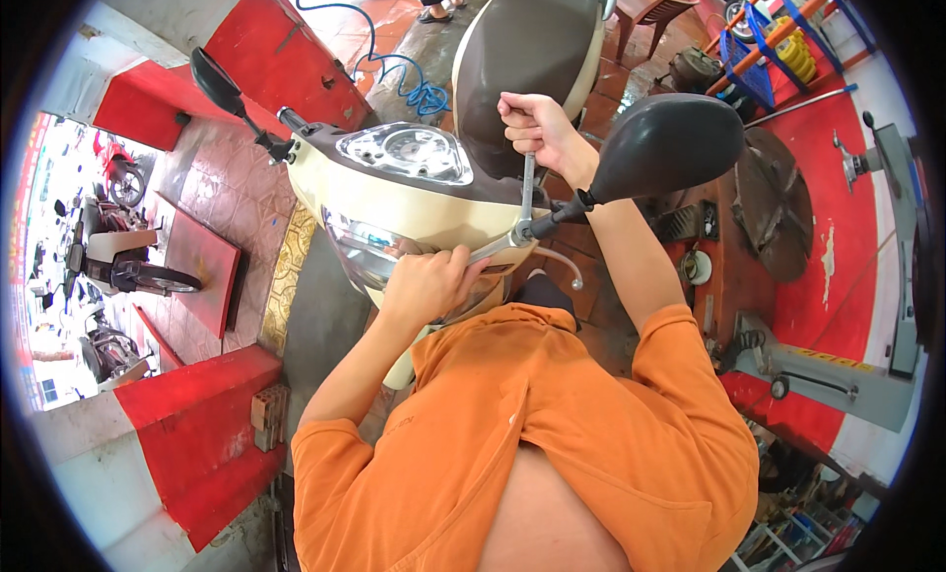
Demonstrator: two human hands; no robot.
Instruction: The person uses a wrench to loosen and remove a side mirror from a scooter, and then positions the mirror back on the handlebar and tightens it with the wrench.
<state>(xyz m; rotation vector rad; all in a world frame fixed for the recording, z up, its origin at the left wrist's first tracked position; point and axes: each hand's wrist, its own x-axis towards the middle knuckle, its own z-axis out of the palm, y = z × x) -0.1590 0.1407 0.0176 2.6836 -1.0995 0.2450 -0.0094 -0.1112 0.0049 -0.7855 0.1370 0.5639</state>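
A cream and brown scooter (434,207) stands in front of me, its handlebar facing me. My right hand (542,129) is closed round the upper end of a metal wrench (528,185) that stands nearly upright. Its lower end meets the base of the black mirror (670,143) on the right. My left hand (424,284) is closed on a second wrench (496,245), which reaches to the same mirror base from the left. Just below that joint a silver brake lever (564,264) curves out. The jaws of both wrenches are too small to make out.
A second mirror (217,82) rises at the scooter's left. Behind it lies a coiled blue hose (424,97). A brown chair (652,20) stands at the far right. A grey metal machine (838,385) is along the right wall, and parked motorbikes (118,247) are at left.
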